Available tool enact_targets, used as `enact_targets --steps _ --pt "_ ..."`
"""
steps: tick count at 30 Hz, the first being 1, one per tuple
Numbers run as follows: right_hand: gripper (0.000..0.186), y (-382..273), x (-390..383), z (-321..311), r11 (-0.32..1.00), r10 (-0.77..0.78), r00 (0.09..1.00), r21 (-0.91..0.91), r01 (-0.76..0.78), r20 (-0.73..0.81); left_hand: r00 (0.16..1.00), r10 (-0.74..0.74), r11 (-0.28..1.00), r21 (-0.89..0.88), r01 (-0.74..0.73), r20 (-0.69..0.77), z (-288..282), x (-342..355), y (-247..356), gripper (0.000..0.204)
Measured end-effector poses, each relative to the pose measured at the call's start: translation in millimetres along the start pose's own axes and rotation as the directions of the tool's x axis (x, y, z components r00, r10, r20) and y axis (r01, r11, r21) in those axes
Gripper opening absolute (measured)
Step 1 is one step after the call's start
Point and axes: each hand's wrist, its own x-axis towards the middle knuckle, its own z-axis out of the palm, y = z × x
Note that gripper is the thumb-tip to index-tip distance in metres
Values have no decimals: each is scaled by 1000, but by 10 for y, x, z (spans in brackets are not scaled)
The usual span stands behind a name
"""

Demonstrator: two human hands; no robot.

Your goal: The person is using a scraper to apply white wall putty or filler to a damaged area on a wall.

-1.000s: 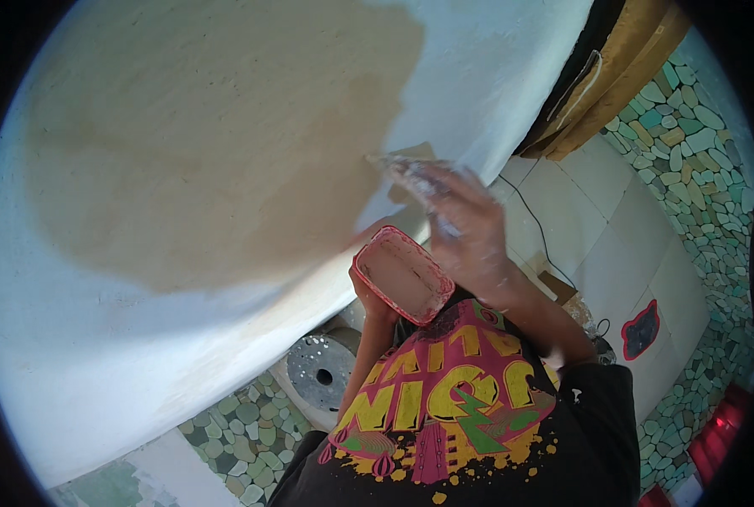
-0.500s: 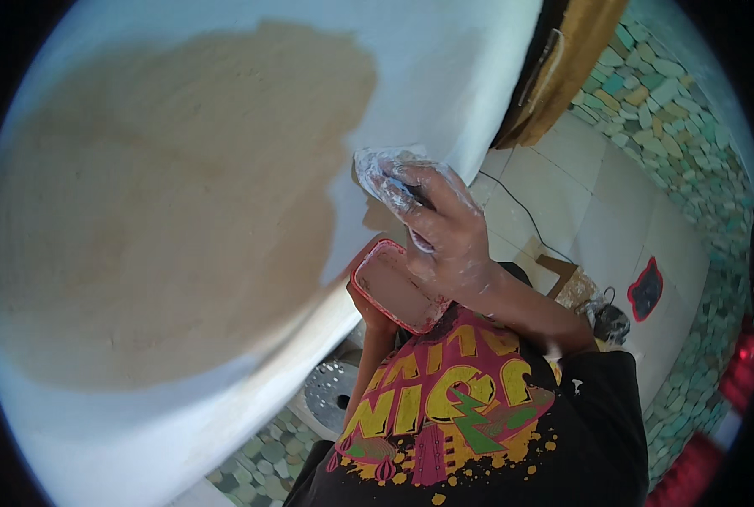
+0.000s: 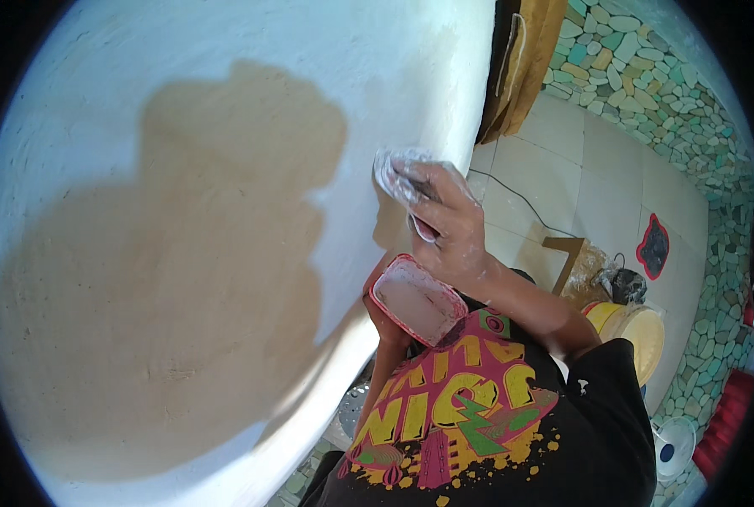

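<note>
My right hand [image 3: 454, 226] is closed on a crumpled white cloth [image 3: 399, 174], or something like one, smeared with wet white paste. The cloth is up against the pale wall [image 3: 368, 101], or very near it; contact is hard to tell. White smears coat the fingers. Lower down, my left hand [image 3: 383, 319] grips the side of a red-rimmed rectangular tub [image 3: 383, 306], its fingers partly hidden behind it. Thin pinkish-white paste lies in the tub, which is tilted toward me, close to my shirt.
A large shadow falls across the wall. To the right, a black cable [image 3: 529, 203] runs over floor tiles toward a cardboard piece [image 3: 581, 275]. A yellow bucket [image 3: 639, 338] and a red-edged dark mat [image 3: 653, 247] are on the floor. Brown panels [image 3: 520, 68] stand beyond the wall's edge.
The view has shifted, bringing the yellow bucket into sight, and the shadow on the wall has changed shape. My right hand and cloth sit slightly further right in view; both hands keep their hold.
</note>
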Motion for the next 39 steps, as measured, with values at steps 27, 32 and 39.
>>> enact_targets --steps 27,32,39 --pt "55 164 221 -237 991 -133 989 8 133 64 944 -241 859 -502 99 -227 60 -315 -436 70" --pt "51 334 350 -455 887 6 949 437 -151 315 975 -176 876 -473 95 -131 90 -264 -671 71" --pt "46 560 245 -324 970 -242 946 61 234 215 966 -200 869 -486 97 -165 432 -225 -780 68"
